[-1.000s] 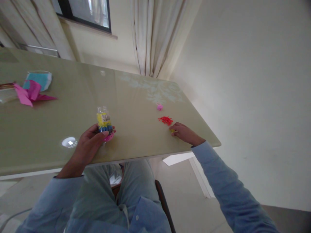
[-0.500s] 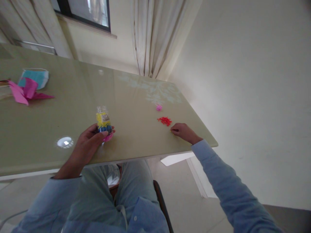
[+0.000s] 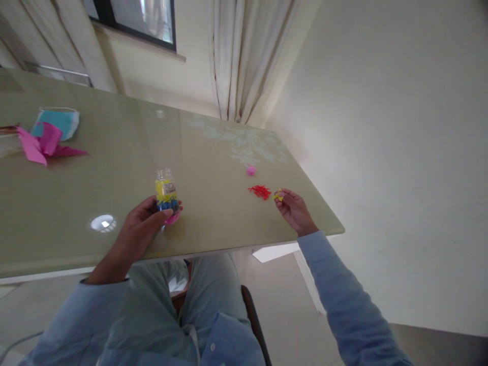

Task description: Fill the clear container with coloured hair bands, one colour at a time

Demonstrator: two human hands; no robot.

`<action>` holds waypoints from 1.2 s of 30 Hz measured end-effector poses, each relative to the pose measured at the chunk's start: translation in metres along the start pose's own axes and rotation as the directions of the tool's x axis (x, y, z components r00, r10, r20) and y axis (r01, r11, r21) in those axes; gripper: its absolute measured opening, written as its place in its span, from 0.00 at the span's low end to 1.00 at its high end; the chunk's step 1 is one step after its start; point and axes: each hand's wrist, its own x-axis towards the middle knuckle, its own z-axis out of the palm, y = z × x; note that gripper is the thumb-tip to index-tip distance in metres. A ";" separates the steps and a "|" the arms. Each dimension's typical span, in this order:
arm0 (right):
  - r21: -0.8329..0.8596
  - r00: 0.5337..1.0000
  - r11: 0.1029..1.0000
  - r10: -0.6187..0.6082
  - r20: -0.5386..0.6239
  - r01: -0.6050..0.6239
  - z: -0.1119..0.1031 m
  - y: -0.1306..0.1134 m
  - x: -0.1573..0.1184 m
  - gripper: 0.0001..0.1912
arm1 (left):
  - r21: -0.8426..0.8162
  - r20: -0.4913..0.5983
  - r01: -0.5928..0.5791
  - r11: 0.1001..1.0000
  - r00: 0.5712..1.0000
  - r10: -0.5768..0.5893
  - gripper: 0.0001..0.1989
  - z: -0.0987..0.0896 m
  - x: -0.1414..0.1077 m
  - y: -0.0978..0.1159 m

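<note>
My left hand (image 3: 147, 223) is wrapped round the lower part of a small clear bottle (image 3: 166, 190), which stands near the table's front edge. Layers of small yellow, blue and pink pieces fill most of it, and a printed label is on its side. The bottle's mouth looks uncovered. Over the table at the right, my right hand (image 3: 293, 209) pinches a few small yellow pieces (image 3: 279, 195); their exact kind is too small to make out. Just left of these fingers lies a pile of thin red pieces (image 3: 261, 192). A little pink clump (image 3: 250, 170) sits behind the pile.
A pink folded paper bird (image 3: 48, 145) and a blue face mask (image 3: 61, 123) lie at the far left of the glossy table (image 3: 213, 213). A wall (image 3: 400, 152) rises beyond the table's right end. Curtains (image 3: 244, 61) hang behind.
My right hand has lifted from the tabletop and turned, and the yellow pieces now show between its fingers. My left hand still holds the bottle in nearly the same place.
</note>
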 end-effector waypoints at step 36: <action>-0.434 0.634 0.481 -0.419 0.650 0.762 0.168 -0.049 -0.037 0.02 | 0.356 0.409 -0.324 0.877 0.897 0.165 0.27 -0.009 -0.003 -0.010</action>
